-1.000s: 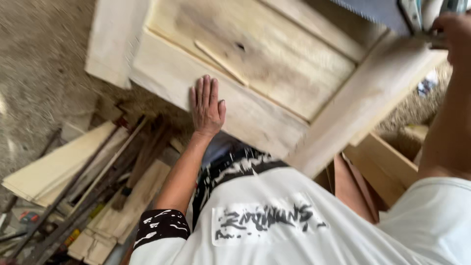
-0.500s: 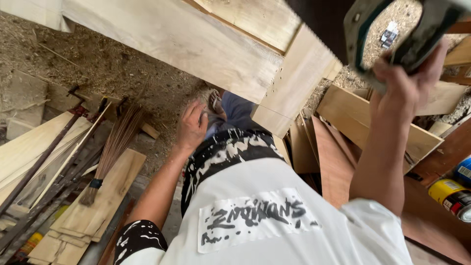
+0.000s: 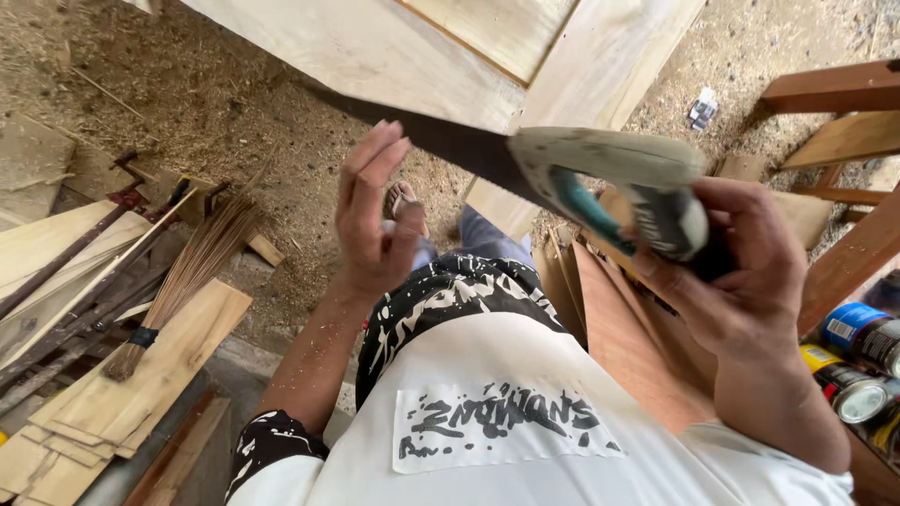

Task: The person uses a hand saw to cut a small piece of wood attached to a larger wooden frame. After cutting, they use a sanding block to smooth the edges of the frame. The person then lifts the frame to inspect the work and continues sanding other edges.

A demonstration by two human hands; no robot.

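Wooden panel (image 3: 375, 47): a pale framed door-like piece filled the top of the view, tilted, its corner above the person's knees.
Floor (image 3: 234, 112): covered in sawdust, with loose boards (image 3: 141, 375) and a stick broom (image 3: 183, 281) to the person's left.
Hand saw (image 3: 609, 178): held in front of the chest, its dark blade running up-left to the panel's lower edge, just past the raised fingers.
Right hand (image 3: 741, 272): closed around the saw's grey and teal handle.
Left hand (image 3: 370, 215): lifted, fingers spread, holding nothing, near the blade.
Cans (image 3: 858, 361): lying low on the right.
Doing it well: I'd say the free hand should stay off the teeth and steady the panel.
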